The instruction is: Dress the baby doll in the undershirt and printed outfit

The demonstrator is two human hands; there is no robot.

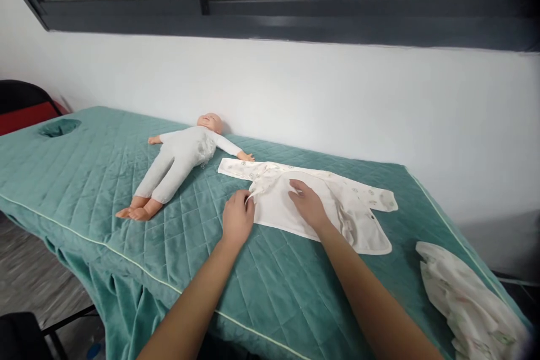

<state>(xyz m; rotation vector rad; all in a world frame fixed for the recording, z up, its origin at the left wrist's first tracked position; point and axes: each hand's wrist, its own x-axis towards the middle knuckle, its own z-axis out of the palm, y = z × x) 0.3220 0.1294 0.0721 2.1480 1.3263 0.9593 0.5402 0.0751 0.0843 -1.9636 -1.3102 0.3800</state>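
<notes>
A white baby shirt (291,211) with a small print lies spread on the green quilted cover, its front opened out and both sleeves stretched sideways. My left hand (238,216) pinches the shirt's left front edge, fingers closed on the cloth. Over the shirt's middle, my right hand (307,202) has its fingers stretched out and apart, holding nothing; whether it touches the cloth I cannot tell. To the left, a baby doll (185,152) in a white body suit lies on its back, one hand close to the shirt's left sleeve.
The green quilted cover (105,180) drapes over a long bed with a face hole (59,127) at the far left. A crumpled printed cloth (468,298) lies at the right front corner. Behind stands a white wall (337,101) below a barred window. A red and black chair (25,107) stands left.
</notes>
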